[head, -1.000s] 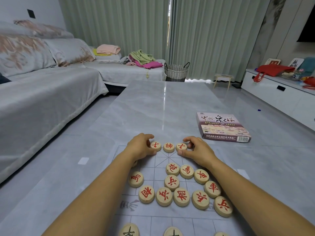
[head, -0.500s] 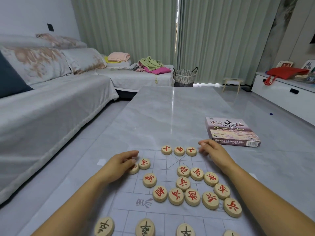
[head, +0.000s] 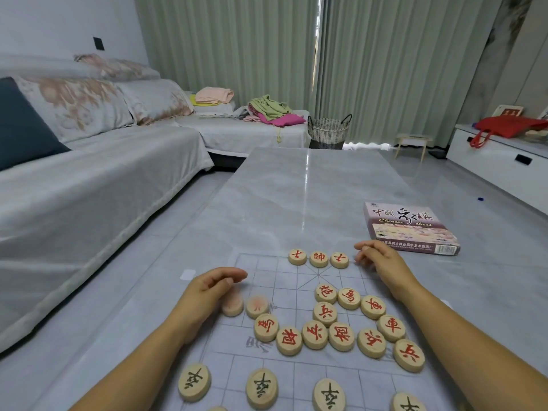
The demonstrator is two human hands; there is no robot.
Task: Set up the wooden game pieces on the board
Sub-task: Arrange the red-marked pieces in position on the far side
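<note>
Wooden pieces [head: 257, 306], two, lie just nearward of the loosely curled, empty fingers of the left hand [head: 212, 287]; right hand [head: 382, 262], curled, contents indiscernible, sits beside the back-row trio [head: 318, 258], farther off.

Two blurred pieces [head: 257, 306] near left hand [head: 207, 292]
</note>
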